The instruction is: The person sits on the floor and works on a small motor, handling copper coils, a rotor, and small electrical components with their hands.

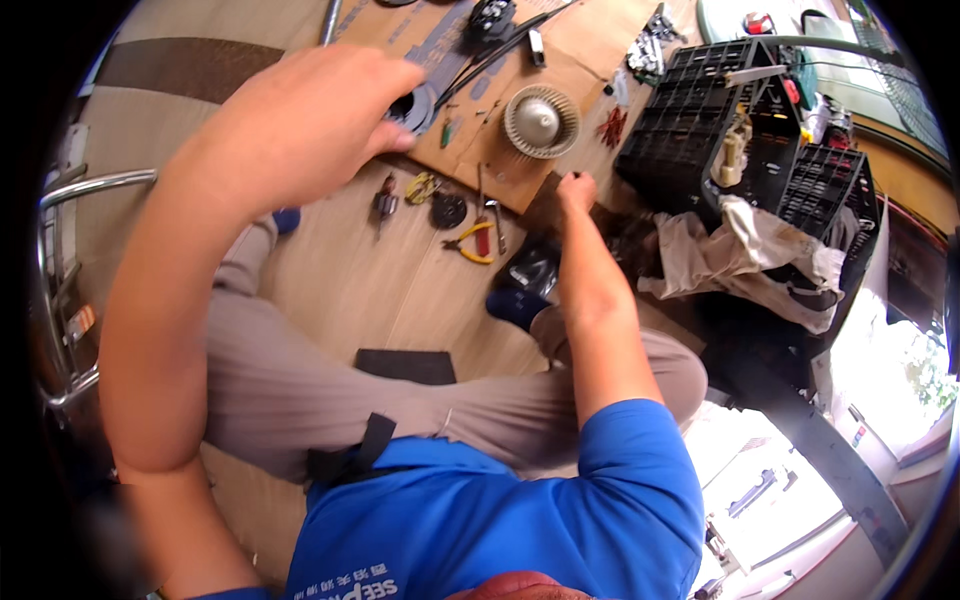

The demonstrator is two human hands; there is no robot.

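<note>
The person sits on a light wooden floor [340,290] in a blue short-sleeved shirt [520,520] and beige trousers [330,390], legs crossed, with a flat dark rectangular mat [405,365] lying just beyond the near leg. The right arm stretches straight ahead, and the right hand [575,190] rests with its fingers curled down at the near edge of a brown cardboard sheet [560,70]; whether it grips anything there cannot be told. Left of that hand, on the bare floor, lie yellow-handled pliers [468,245], a small round black part [448,210] and a small motor rotor with a copper-coloured winding [385,203]. The left arm is raised close to the camera, bent at the elbow, and the left hand [300,130] hangs over the left part of the cardboard, loosely curled and seen from the back, so what its fingers meet is hidden. Further out on the cardboard sits a round cream plastic blower wheel with fine ribs [541,121], just beyond the right hand and apart from it. To the right stand black plastic lattice crates [700,130], with crumpled pale cloth [740,255] heaped at their near side
</note>
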